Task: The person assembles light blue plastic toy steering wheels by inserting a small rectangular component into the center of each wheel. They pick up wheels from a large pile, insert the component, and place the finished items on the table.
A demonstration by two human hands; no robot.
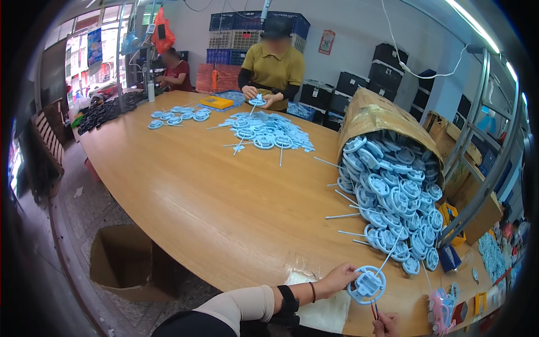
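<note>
Near the table's front edge, my left hand point(339, 278) grips the rim of a light-blue plastic wheel-shaped part point(368, 285) with a thin rod sticking up from it. The part's boxy middle faces up. Just below it, my right hand point(386, 324) is closed on a thin red-and-black piece point(374, 308) that reaches the wheel's lower rim; its exact kind is too small to tell. Beyond my hands, a large pile of similar blue wheel parts point(393, 196) spills from a cardboard box point(387, 115) lying on its side.
Across the wooden table point(224, 191), a person point(275, 67) in a yellow top handles a blue part behind a heap of blue pieces point(269, 129). A pink toy car point(439, 312) sits right of my hands. Metal posts point(477, 151) rise at the right. An open carton point(120, 264) stands on the floor.
</note>
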